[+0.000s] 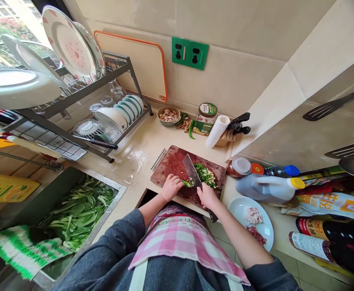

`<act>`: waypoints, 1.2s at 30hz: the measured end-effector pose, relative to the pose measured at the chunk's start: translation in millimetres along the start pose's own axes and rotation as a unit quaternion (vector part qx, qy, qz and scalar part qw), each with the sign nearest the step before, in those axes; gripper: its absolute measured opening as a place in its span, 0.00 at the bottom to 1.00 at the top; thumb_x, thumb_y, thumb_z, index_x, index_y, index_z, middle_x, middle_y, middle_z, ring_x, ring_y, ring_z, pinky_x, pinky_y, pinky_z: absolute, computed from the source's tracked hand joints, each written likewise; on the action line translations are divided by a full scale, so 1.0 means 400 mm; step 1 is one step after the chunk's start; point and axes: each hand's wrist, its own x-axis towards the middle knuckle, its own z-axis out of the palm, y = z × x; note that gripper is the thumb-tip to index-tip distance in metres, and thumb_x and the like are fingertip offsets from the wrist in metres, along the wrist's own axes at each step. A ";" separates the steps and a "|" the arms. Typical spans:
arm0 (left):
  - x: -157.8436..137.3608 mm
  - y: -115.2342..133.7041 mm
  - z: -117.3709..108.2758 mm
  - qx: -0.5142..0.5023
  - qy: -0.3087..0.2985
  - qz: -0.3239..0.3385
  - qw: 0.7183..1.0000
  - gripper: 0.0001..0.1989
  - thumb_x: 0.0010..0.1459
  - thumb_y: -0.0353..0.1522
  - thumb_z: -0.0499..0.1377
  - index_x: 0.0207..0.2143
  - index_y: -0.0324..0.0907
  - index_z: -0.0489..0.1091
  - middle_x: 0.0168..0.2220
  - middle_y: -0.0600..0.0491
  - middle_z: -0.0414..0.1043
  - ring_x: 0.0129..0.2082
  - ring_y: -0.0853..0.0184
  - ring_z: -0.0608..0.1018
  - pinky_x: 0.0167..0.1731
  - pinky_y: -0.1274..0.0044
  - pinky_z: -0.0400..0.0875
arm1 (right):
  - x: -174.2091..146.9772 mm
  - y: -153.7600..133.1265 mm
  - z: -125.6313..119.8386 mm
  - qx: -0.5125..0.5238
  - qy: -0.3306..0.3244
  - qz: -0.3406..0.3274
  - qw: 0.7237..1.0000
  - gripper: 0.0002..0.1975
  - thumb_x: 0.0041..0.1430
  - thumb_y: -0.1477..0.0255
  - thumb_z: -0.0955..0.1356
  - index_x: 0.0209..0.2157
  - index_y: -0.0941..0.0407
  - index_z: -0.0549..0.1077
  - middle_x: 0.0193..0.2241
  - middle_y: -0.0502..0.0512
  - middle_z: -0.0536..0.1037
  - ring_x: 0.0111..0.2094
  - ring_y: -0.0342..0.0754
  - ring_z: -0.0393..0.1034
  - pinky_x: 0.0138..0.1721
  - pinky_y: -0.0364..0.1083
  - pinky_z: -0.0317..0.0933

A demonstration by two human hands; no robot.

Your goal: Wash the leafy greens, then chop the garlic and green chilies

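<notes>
On the dark red cutting board (164,165), my left hand (172,187) is closed, its fingertips pressing on a short piece of green chili pepper (186,184). My right hand (208,196) grips the handle of a cleaver (191,167). The cleaver's blade stands on edge just right of the pepper piece; whether it touches the pepper is too small to tell. Chopped green pieces and pale bits (205,176) lie heaped to the right of the blade. A white plate (235,206) with pale and darker red cut meat sits right of my right forearm.
Left of me, a sink (120,190) holds leafy greens (82,218). A dish rack (131,72) stands behind it. Beyond the board are a bowl of garlic (168,116), a jar (205,119), a paper roll (217,131) and a knife block (227,137). Bottles (264,188) line the right side.
</notes>
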 end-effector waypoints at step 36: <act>0.058 0.023 0.036 0.013 0.004 -0.086 0.996 0.07 0.59 0.28 0.49 0.30 0.40 0.65 0.31 0.50 0.67 0.34 0.66 0.69 0.36 0.75 0.66 | 0.017 0.011 0.021 -0.001 0.034 -0.004 0.999 0.11 0.62 0.68 0.57 0.37 0.59 0.65 0.24 0.54 0.73 0.19 0.41 0.67 0.24 0.39 0.60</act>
